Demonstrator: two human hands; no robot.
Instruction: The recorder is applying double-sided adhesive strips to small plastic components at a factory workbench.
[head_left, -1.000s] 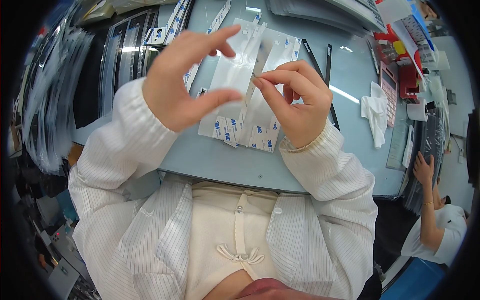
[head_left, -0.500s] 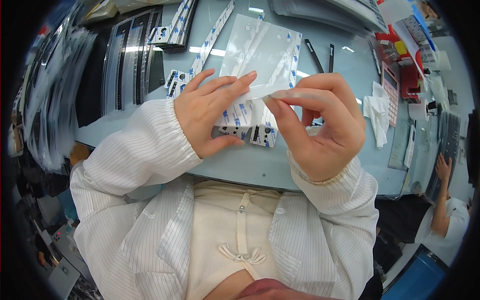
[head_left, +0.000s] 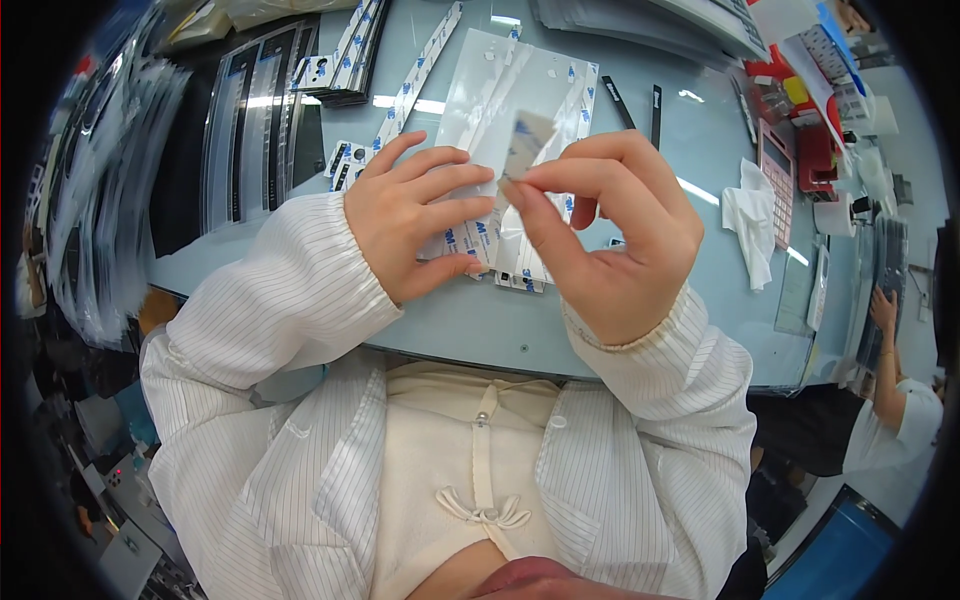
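Note:
A translucent plastic sheet (head_left: 545, 85) lies on the table, with white adhesive-backed strips printed in blue along its edges. My left hand (head_left: 412, 215) rests on its near left part, fingers spread and palm down. Beside my left fingertips, blue-printed white backing (head_left: 465, 240) shows at the near edge. Above the sheet, my right hand (head_left: 630, 235) pinches a short strip of blue-printed backing paper (head_left: 528, 145) between thumb and forefinger. The strip stands up and is slightly blurred.
Beyond my left hand are stacked adhesive-backed panels (head_left: 345, 70) and a long strip (head_left: 420, 70). Two black sticks (head_left: 625, 105), a crumpled tissue (head_left: 750, 220) and a pink calculator (head_left: 780, 180) lie to the right. Clear film bundles (head_left: 120, 190) hang at far left; another person's hand (head_left: 884, 308) shows at far right.
My right hand has moved slightly left, and the strip between its fingers now stands upright above the sheet. My left fingers have spread a little and lie flatter.

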